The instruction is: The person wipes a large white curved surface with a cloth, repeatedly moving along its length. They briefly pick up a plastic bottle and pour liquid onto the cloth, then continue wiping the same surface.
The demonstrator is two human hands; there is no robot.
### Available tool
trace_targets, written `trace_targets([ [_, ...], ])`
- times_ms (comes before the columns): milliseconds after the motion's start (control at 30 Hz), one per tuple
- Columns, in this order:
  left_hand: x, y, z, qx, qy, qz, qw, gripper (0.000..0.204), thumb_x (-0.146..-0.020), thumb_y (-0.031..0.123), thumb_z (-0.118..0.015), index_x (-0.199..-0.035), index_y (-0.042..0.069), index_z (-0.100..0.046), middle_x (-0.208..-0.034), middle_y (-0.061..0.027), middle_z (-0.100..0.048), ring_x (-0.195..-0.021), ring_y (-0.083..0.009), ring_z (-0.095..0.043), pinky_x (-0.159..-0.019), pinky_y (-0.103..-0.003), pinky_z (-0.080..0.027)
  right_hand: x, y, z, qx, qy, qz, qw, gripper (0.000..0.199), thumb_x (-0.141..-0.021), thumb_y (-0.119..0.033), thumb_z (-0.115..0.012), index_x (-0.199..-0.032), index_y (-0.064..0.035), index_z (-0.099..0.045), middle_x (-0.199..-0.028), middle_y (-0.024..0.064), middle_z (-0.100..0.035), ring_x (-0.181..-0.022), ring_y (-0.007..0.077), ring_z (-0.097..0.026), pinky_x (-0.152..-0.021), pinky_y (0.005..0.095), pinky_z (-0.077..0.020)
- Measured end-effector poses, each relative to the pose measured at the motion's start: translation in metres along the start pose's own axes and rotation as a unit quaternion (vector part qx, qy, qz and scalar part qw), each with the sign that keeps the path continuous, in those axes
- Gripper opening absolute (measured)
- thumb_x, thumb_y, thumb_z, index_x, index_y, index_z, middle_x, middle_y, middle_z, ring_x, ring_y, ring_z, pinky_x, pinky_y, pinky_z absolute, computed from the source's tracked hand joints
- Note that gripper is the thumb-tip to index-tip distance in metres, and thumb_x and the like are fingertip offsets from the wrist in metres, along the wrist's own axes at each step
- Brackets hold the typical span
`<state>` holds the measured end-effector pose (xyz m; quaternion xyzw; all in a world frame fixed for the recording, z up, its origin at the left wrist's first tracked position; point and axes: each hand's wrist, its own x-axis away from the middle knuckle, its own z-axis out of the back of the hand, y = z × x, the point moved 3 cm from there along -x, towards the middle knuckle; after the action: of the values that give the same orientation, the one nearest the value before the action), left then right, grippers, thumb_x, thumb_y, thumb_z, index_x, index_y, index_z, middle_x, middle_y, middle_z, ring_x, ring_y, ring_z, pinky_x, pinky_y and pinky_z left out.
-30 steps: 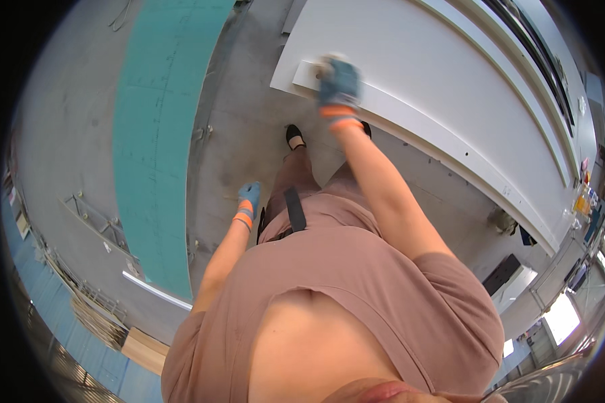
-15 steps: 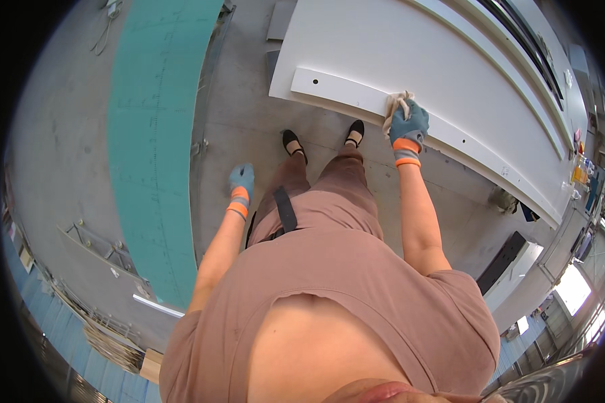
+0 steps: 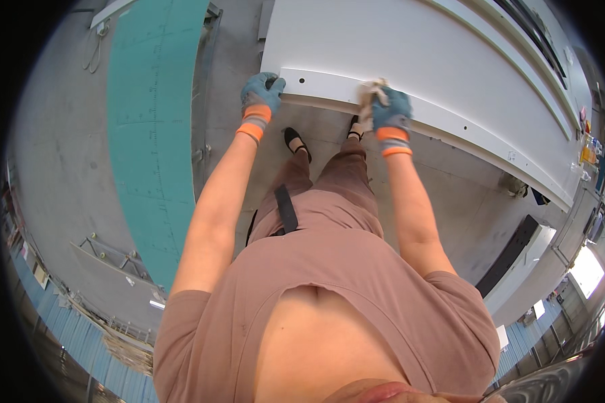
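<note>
A long white strip (image 3: 433, 119) with dark round holes lies along the near edge of the white table (image 3: 383, 40). At its left end my left hand (image 3: 261, 95), in a blue-grey glove with an orange cuff, is closed with its fingertips curled on the strip's end. My right hand (image 3: 392, 111), gloved alike, grips a crumpled beige cloth (image 3: 368, 101) and presses it on the strip, right of the first hole. The cloth and that hand are slightly blurred.
To my left stands a long table with a green ruled mat (image 3: 151, 121). Further white and black strips (image 3: 531, 33) lie along the white table's far side. Bottles (image 3: 590, 149) stand at the right. A black-and-white long piece (image 3: 517, 262) is on the right below.
My left hand has risen from beside my leg to the left end of the strip. My right hand has slid left along the strip with the cloth.
</note>
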<state>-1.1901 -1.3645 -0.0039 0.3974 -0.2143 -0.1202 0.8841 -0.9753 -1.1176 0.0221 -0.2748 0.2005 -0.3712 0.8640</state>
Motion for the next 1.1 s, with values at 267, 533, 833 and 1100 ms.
trace_targets([
  [267,-0.018,-0.014,-0.001,0.063,-0.082,0.072,0.992,0.03,-0.09,0.029,-0.085,-0.1,0.002,-0.076,-0.092,-0.0043,-0.076,-0.08,-0.0128,-0.064,-0.077,-0.031,-0.055,0.0,-0.042,-0.031,0.07,-0.122,0.006,0.99,0.028,-0.084,-0.027,-0.081,-0.11,-0.0135,-0.079,-0.11,0.0187,-0.071,-0.102,0.041,-0.07,-0.091,0.0487,-0.0578],
  [533,-0.015,-0.012,0.006,0.05,-0.084,0.072,0.993,0.031,-0.089,0.032,-0.086,-0.092,0.003,-0.074,-0.088,-0.0026,-0.073,-0.078,-0.0122,-0.061,-0.074,-0.031,-0.053,-0.023,-0.014,0.015,0.144,-0.245,-0.036,0.958,0.022,-0.087,-0.026,-0.074,-0.103,-0.0108,-0.08,-0.106,0.02,-0.073,-0.1,0.0426,-0.071,-0.09,0.0495,-0.0588],
  [833,-0.016,-0.013,0.006,0.059,-0.089,0.074,0.992,0.03,-0.089,0.03,-0.086,-0.09,0.004,-0.073,-0.084,-0.0017,-0.072,-0.076,-0.0118,-0.06,-0.073,-0.031,-0.053,0.004,-0.081,-0.044,0.119,-0.194,0.043,0.973,0.024,-0.085,-0.022,-0.075,-0.106,-0.012,-0.077,-0.105,0.0182,-0.072,-0.101,0.0418,-0.069,-0.091,0.0501,-0.0574],
  [1100,-0.016,-0.014,0.006,0.064,-0.103,0.09,0.988,0.03,-0.089,0.03,-0.086,-0.087,0.004,-0.073,-0.083,-0.0018,-0.071,-0.075,-0.012,-0.059,-0.071,-0.031,-0.052,-0.01,-0.016,0.013,0.141,-0.182,-0.036,0.973,0.023,-0.088,-0.025,-0.073,-0.104,-0.0083,-0.078,-0.107,0.0209,-0.073,-0.098,0.0414,-0.071,-0.089,0.0496,-0.0585],
])
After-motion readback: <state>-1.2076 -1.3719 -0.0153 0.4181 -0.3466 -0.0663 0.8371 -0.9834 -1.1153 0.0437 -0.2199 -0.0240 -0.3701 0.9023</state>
